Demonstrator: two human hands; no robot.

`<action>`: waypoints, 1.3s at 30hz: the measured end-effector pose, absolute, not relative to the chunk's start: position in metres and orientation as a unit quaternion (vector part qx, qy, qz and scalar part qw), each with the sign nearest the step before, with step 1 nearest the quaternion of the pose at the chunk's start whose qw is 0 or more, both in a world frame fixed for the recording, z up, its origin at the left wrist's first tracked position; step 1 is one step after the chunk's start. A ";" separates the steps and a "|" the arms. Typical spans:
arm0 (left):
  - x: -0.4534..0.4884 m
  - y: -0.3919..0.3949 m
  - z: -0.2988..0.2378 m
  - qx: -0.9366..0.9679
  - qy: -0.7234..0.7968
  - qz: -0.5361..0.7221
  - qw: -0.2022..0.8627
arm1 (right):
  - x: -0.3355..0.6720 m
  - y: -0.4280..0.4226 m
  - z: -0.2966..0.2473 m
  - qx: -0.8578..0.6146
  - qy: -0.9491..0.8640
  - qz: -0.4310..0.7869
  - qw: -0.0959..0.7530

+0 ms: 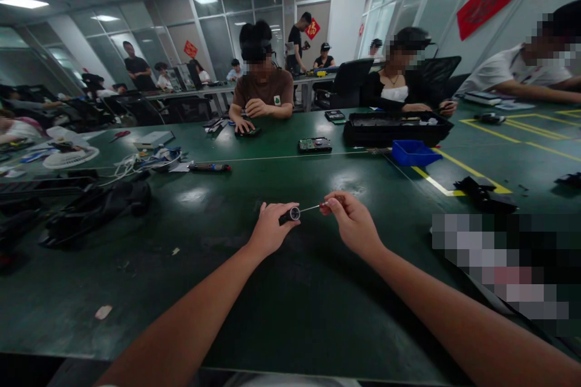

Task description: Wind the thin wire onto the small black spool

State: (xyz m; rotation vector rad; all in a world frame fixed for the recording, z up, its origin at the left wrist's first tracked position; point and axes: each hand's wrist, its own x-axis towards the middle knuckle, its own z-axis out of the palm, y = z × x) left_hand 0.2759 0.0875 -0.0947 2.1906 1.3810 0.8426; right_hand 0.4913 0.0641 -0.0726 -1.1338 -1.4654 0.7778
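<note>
My left hand is closed around a small dark cylindrical handle with a round silvery end. A thin metal bit sticks out of that end toward the right. My right hand pinches the far tip of the bit between thumb and fingers. Both hands hover just above the dark green table, a short gap between them.
A black bag and cables lie at left. A hard drive, a black case and a blue bin sit beyond. Yellow tape lines mark the right side. People sit across the table and at right.
</note>
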 end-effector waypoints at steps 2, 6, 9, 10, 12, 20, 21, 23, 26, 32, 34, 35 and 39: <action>0.276 0.089 -0.097 0.785 0.498 0.302 0.210 | 0.492 0.065 -0.075 -0.478 -0.616 0.333 0.530; 0.276 0.090 -0.100 0.782 0.502 0.307 0.205 | 0.491 0.066 -0.079 -0.482 -0.609 0.342 0.529; 0.276 0.091 -0.100 0.780 0.509 0.308 0.194 | 0.490 0.065 -0.081 -0.480 -0.601 0.349 0.535; 0.276 0.091 -0.100 0.780 0.511 0.307 0.192 | 0.489 0.064 -0.082 -0.481 -0.600 0.351 0.535; 0.276 0.091 -0.100 0.779 0.512 0.306 0.190 | 0.489 0.064 -0.082 -0.485 -0.597 0.348 0.536; 0.276 0.090 -0.099 0.783 0.516 0.295 0.180 | 0.489 0.065 -0.082 -0.480 -0.584 0.352 0.551; 0.276 0.090 -0.098 0.786 0.515 0.291 0.179 | 0.489 0.066 -0.082 -0.480 -0.582 0.354 0.553; 0.274 0.089 -0.098 0.793 0.510 0.284 0.176 | 0.489 0.067 -0.082 -0.478 -0.580 0.358 0.554; 0.272 0.089 -0.098 0.798 0.505 0.279 0.173 | 0.487 0.066 -0.079 -0.476 -0.584 0.355 0.553; 0.267 0.089 -0.098 0.802 0.499 0.281 0.168 | 0.486 0.060 -0.073 -0.525 -0.639 0.253 0.502; 0.267 0.089 -0.097 0.803 0.498 0.282 0.165 | 0.485 0.057 -0.072 -0.503 -0.666 0.233 0.499; 0.267 0.089 -0.096 0.803 0.497 0.283 0.164 | 0.484 0.056 -0.071 -0.489 -0.680 0.228 0.497; 0.269 0.089 -0.095 0.812 0.487 0.275 0.166 | 0.480 0.053 -0.068 -0.488 -0.696 0.204 0.485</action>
